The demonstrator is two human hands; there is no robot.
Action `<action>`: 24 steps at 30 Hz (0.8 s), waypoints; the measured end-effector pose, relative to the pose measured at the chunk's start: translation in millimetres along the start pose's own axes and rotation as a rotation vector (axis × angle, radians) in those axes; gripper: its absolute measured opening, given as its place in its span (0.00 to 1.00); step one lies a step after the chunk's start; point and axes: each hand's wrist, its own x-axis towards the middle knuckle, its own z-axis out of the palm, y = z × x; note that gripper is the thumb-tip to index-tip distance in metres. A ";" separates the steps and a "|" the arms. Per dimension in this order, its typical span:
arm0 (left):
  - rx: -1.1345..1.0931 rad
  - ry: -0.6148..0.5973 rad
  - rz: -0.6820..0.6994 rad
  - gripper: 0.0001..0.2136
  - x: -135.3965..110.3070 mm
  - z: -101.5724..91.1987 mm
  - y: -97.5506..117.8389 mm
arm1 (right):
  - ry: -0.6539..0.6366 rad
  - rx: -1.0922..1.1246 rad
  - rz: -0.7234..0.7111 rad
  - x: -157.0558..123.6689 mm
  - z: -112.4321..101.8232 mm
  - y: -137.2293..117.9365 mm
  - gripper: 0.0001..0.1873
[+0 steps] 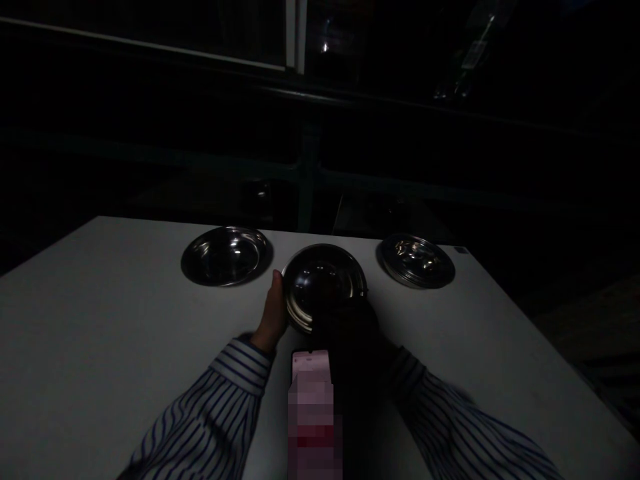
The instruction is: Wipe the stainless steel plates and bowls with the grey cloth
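Head view, sole camera; light poor.

Item 1: steel bowl [325,270], polished, one. Located mid-view, between the two hands, well apart from the other metalware. Whether its base rests on the surface [150,333] or is lifted, I cannot tell.

Item 2: left hand [273,313]. Has hold of the bowl's left side, thumb along the outside near the rim; the remaining fingers are hidden, so I cannot tell how far round they wrap.

Item 3: right hand [357,327]. In deep shadow at the bowl's lower right; I cannot tell how far its fingers are open, nor whether they grip.

Item 4: shallow dish [225,257], steel, left of the bowl.

Item 5: stack of dishes [417,261], steel, right of the bowl, near the far edge; count unclear.

Item 6: phone [310,363], nearer than the bowl, lower part pixelated.

Handling notes: smooth metal could slip, so I would want support from both sides at matching height, thumbs outside the rim, pressure firm but even. I would keep the bowl steady above the phone's far end, clear of its glass, and bring the right-hand side into better light to check its grip.
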 end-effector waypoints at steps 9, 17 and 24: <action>0.032 -0.014 0.053 0.31 0.8 -3.3 0.2 | 0.116 -0.076 -0.069 19.8 11.4 -24.2 0.24; 0.004 -0.077 0.006 0.32 3.7 -3.2 0.2 | 0.070 -0.064 0.009 -2.3 0.1 -2.4 0.14; -0.009 -0.067 0.051 0.31 2.6 -4.4 2.9 | 0.172 -0.092 -0.074 20.4 6.9 -25.6 0.23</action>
